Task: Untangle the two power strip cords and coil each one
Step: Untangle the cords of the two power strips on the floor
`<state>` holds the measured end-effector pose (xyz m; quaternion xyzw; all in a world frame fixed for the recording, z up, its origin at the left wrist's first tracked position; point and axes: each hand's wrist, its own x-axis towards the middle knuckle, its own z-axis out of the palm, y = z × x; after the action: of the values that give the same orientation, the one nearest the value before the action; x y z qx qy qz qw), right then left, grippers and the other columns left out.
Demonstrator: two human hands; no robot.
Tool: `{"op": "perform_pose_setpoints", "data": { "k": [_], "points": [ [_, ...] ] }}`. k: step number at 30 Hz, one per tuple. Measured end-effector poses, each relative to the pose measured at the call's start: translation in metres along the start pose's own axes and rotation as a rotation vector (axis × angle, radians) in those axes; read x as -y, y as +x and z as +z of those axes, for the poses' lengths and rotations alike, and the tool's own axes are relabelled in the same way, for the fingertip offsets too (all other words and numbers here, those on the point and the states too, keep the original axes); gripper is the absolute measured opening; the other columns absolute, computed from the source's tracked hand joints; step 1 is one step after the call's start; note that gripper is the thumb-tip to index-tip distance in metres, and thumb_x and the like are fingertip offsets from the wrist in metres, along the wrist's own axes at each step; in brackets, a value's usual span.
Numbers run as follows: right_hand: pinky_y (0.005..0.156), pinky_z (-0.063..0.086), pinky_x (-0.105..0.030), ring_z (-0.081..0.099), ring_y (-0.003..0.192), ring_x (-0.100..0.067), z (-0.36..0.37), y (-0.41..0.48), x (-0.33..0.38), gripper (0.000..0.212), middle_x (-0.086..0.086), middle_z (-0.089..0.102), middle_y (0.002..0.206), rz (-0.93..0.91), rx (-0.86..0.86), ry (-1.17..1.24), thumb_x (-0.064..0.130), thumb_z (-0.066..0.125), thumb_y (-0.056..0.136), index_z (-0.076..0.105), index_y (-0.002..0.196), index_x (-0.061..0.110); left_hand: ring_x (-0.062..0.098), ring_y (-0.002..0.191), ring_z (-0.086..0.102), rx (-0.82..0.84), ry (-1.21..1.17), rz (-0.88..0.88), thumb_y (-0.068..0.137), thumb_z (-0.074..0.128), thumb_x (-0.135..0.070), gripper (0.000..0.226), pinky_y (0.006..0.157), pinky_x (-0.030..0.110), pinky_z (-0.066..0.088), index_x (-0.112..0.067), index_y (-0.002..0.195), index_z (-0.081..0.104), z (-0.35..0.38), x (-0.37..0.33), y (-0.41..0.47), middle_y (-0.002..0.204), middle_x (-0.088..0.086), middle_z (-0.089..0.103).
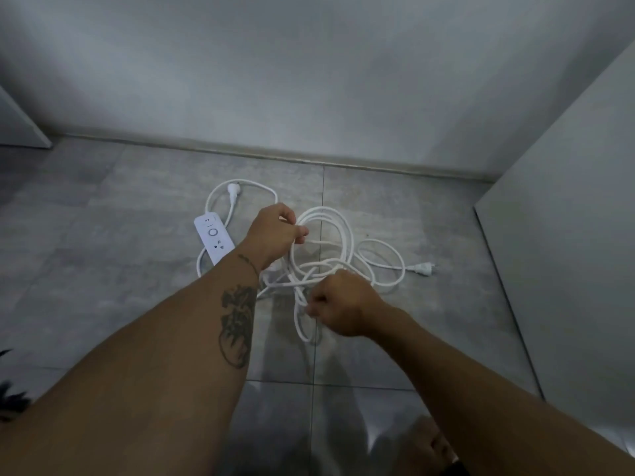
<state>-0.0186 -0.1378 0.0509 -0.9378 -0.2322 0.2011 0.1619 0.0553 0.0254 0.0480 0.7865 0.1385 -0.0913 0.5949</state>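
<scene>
Two white cords lie tangled on the grey tiled floor. My left hand [276, 231] grips several loops of the cord tangle [330, 242] at its upper left. Lower down, my right hand [338, 305] pinches a strand of the same tangle at its near end. A white power strip [213, 237] lies flat to the left, partly behind my left forearm. One plug [234, 188] rests near the wall at the end of a wide loop. The other plug [423, 268] lies out to the right. The second strip is hidden from view.
A white wall with a baseboard [309, 159] runs across the back. A white panel [563, 252] stands along the right side, and another white panel [20, 128] is at the far left. Bare toes [436, 444] show at the bottom right.
</scene>
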Motion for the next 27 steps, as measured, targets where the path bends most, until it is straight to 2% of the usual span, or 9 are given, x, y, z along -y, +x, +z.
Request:
{"op": "perform_pose_setpoints", "data": {
  "k": [2, 5, 8, 11, 15, 18, 20, 23, 27],
  "points": [
    [0.063, 0.039, -0.021, 0.052, 0.061, 0.001, -0.019, 0.005, -0.004, 0.024, 0.014, 0.060, 0.063, 0.067, 0.069, 0.297, 0.027, 0.067, 0.088, 0.071, 0.064, 0.028, 0.020, 0.077, 0.070, 0.061, 0.015, 0.007, 0.079, 0.068, 0.004, 0.018, 0.054, 0.019, 0.047, -0.012, 0.077, 0.061, -0.002, 0.002, -0.002, 0.086, 0.016, 0.072],
    [0.056, 0.042, -0.013, 0.054, 0.053, 0.001, -0.049, 0.006, -0.017, 0.018, 0.012, 0.064, 0.058, 0.121, -0.002, 0.546, 0.014, 0.062, 0.091, 0.079, 0.085, 0.016, 0.013, 0.059, 0.057, 0.190, 0.125, -0.002, 0.075, 0.063, 0.008, 0.026, 0.051, 0.018, 0.043, -0.015, 0.082, 0.072, -0.002, 0.008, -0.004, 0.070, 0.002, 0.067],
    [0.059, 0.040, -0.021, 0.054, 0.056, -0.005, -0.070, 0.004, -0.035, 0.026, 0.004, 0.062, 0.057, 0.170, -0.068, 0.765, 0.007, 0.055, 0.095, 0.077, 0.083, 0.014, 0.000, 0.045, 0.053, 0.239, 0.159, -0.018, 0.079, 0.062, 0.000, 0.025, 0.042, 0.012, 0.038, -0.021, 0.083, 0.075, 0.004, 0.011, -0.003, 0.055, -0.009, 0.064],
    [0.066, 0.043, -0.028, 0.055, 0.062, -0.013, -0.082, 0.002, -0.048, 0.031, -0.001, 0.058, 0.061, 0.183, -0.102, 0.959, 0.006, 0.047, 0.100, 0.072, 0.082, 0.010, 0.004, 0.059, 0.060, 0.274, 0.106, -0.054, 0.085, 0.057, -0.004, 0.022, 0.048, 0.012, 0.043, -0.017, 0.090, 0.075, 0.014, 0.012, -0.003, 0.069, -0.004, 0.068],
    [0.057, 0.032, -0.027, 0.035, 0.056, -0.014, -0.097, 0.006, -0.051, 0.032, -0.002, 0.041, 0.061, 0.245, -0.231, 1.248, 0.008, 0.040, 0.101, 0.061, 0.077, 0.006, 0.013, 0.069, 0.058, 0.342, 0.033, -0.063, 0.077, 0.061, -0.009, 0.020, 0.059, 0.016, 0.045, -0.008, 0.094, 0.072, 0.029, 0.011, -0.013, 0.075, 0.002, 0.066],
    [0.055, 0.025, -0.029, 0.027, 0.053, -0.015, -0.111, 0.007, -0.054, 0.031, -0.002, 0.032, 0.059, 0.333, -0.368, 1.389, 0.011, 0.041, 0.096, 0.053, 0.068, 0.008, 0.017, 0.074, 0.056, 0.366, 0.185, 0.015, 0.065, 0.066, -0.029, 0.030, 0.071, 0.030, 0.044, -0.011, 0.088, 0.071, 0.031, 0.014, -0.020, 0.076, 0.001, 0.065],
    [0.055, 0.024, -0.030, 0.025, 0.052, -0.015, -0.119, 0.005, -0.054, 0.031, -0.002, 0.030, 0.057, 0.319, -0.442, 1.483, 0.009, 0.040, 0.092, 0.049, 0.063, 0.009, 0.018, 0.074, 0.056, 0.338, 0.246, 0.069, 0.071, 0.069, -0.030, 0.018, 0.071, 0.030, 0.043, -0.017, 0.083, 0.070, 0.030, 0.016, -0.017, 0.074, -0.001, 0.064],
    [0.055, 0.027, -0.029, 0.023, 0.048, -0.015, -0.138, -0.007, -0.055, 0.024, 0.001, 0.026, 0.052, 0.212, -0.551, 1.708, 0.010, 0.042, 0.080, 0.045, 0.056, 0.012, 0.021, 0.083, 0.059, 0.299, 0.447, 0.131, 0.084, 0.068, -0.024, 0.005, 0.071, 0.028, 0.041, -0.023, 0.082, 0.064, 0.024, 0.023, -0.011, 0.083, 0.000, 0.065],
    [0.055, 0.029, -0.026, 0.018, 0.050, -0.013, -0.183, -0.030, -0.073, 0.006, 0.003, 0.022, 0.057, 0.029, -0.719, 1.880, 0.020, 0.044, 0.063, 0.045, 0.058, 0.016, 0.029, 0.097, 0.061, 0.256, 0.795, 0.020, 0.089, 0.060, -0.029, 0.009, 0.090, 0.040, 0.045, -0.025, 0.082, 0.061, -0.003, 0.056, -0.015, 0.097, 0.006, 0.066]
  ]
}}
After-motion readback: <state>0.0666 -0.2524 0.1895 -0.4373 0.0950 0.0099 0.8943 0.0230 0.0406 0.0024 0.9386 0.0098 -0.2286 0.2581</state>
